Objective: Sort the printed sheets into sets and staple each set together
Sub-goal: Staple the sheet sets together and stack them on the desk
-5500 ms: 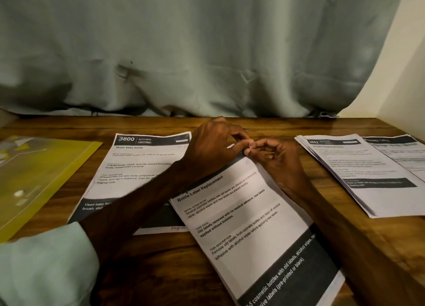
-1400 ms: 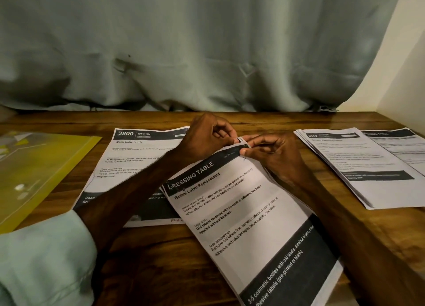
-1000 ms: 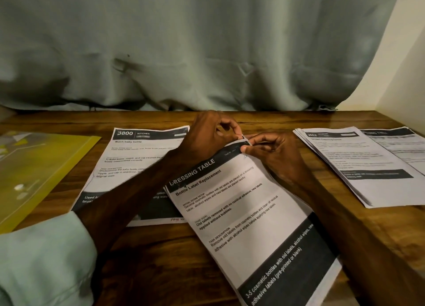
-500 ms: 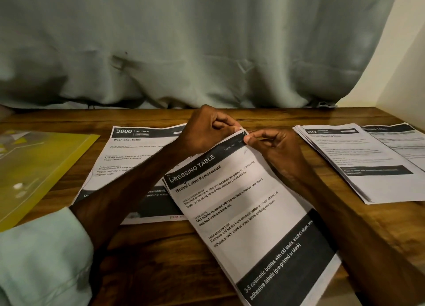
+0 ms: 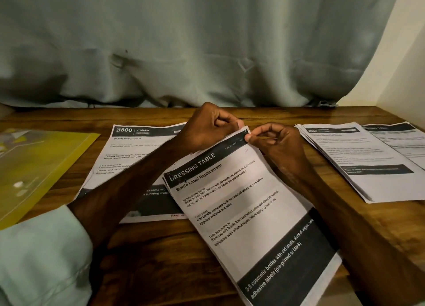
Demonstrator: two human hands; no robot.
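Left hand [image 5: 207, 128] curled tight, fingertips pinching far top corner of "DRESSING TABLE" sheet set [image 5: 248, 213]. Right hand [image 5: 276, 142] pinches same corner, thumb against forefinger, other fingers loosely arched. Set lies tilted on wooden table [image 5: 161, 248], thin white paper with black bands. "3800 KITCHEN" sheet [image 5: 128, 158] flat left, partly under forearm. Fanned paper stack [image 5: 368, 167] right. Glossy yellow plastic folder [image 5: 41, 167] far left.

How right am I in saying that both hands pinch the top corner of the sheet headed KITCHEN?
Not quite: the head view shows the left hand and right hand pinching the top corner of the sheet headed DRESSING TABLE, not KITCHEN.
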